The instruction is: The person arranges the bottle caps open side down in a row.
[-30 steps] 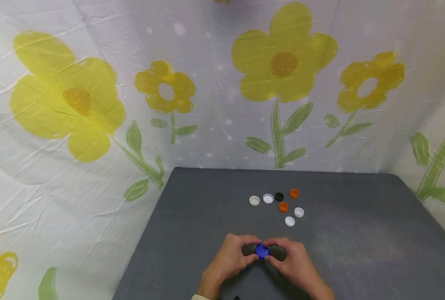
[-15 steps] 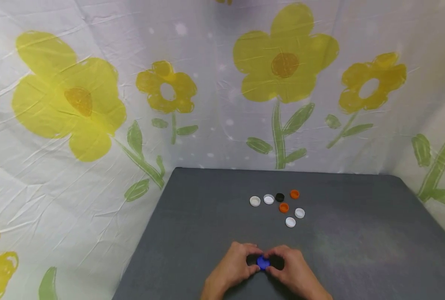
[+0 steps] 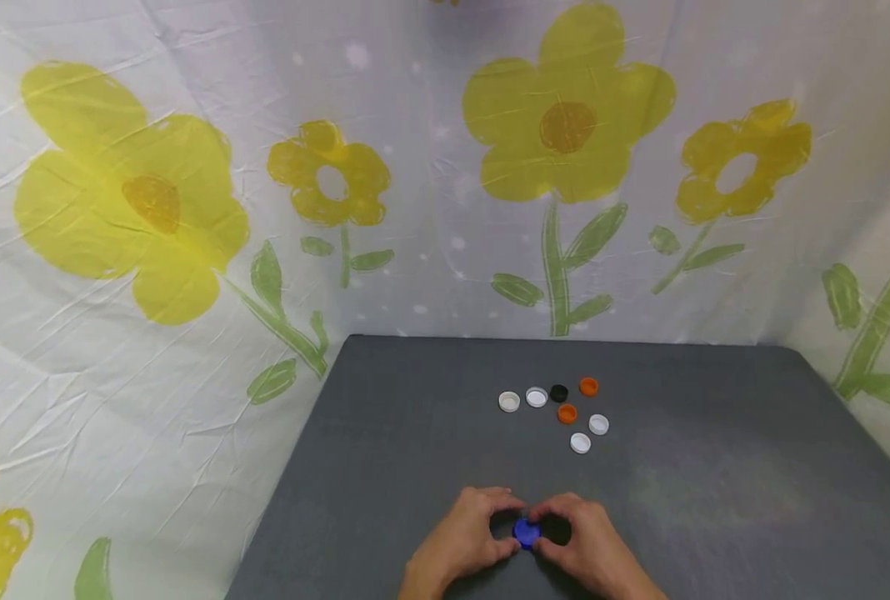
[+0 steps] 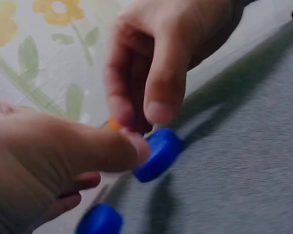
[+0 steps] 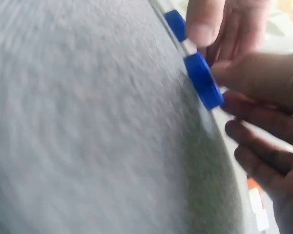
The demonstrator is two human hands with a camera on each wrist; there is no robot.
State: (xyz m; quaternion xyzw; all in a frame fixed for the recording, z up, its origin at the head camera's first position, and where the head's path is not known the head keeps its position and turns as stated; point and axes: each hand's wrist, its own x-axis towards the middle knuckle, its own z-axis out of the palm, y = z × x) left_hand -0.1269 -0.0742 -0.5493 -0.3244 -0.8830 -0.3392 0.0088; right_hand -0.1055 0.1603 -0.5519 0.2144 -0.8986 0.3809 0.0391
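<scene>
In the head view, a blue bottle cap (image 3: 526,532) is between my two hands near the front of the dark table. My left hand (image 3: 463,533) pinches its left side with thumb and forefinger, and my right hand (image 3: 583,542) holds its right side the same way. The left wrist view has this cap (image 4: 158,156) tilted, with the left thumb against its edge. Seen from the right wrist, the cap (image 5: 204,80) is nearly edge-on. A second blue cap (image 4: 100,219) appears low in the left wrist view; I cannot make it out in the head view.
Farther back on the dark table (image 3: 400,417) lie several loose caps: white ones (image 3: 580,443), orange ones (image 3: 567,413) and a black one (image 3: 559,393). A flower-printed curtain (image 3: 430,275) hangs behind and along both sides.
Both hands and the blue cap have moved a little toward the person, mostly in the first half second. The caps farther back have stayed where they were.
</scene>
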